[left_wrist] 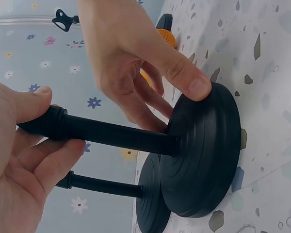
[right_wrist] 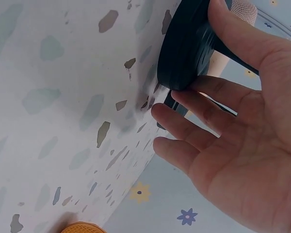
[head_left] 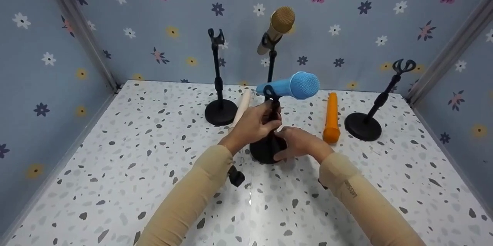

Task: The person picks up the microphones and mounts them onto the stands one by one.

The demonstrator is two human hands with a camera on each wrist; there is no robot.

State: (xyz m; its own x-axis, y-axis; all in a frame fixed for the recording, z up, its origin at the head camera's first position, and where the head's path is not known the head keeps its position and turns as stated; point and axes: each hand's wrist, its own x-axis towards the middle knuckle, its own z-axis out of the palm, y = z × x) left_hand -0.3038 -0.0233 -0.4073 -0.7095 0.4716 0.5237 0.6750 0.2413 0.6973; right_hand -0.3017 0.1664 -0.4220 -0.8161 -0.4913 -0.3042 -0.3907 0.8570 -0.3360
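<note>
A blue microphone (head_left: 304,85) lies tilted in the clip of a black microphone stand (left_wrist: 203,155) at the middle of the table. My left hand (head_left: 252,123) grips the stand's upright pole below the clip, with thumb and fingers around it in the left wrist view. Lower down, my right hand (head_left: 298,142) holds the round base by its edge. Its thumb presses on the base's upper side, and some fingertips touch the rim in the right wrist view. The base looks slightly tilted in the left wrist view; whether it touches the table I cannot tell.
Behind stands a gold microphone (head_left: 283,19) on another stand. Microphone stands without microphones are at left (head_left: 221,112) and right (head_left: 363,126). An orange microphone (head_left: 331,119) lies right of my hands; a pale microphone (head_left: 243,105) lies partly hidden by my left hand. Patterned walls enclose the speckled table (head_left: 127,153).
</note>
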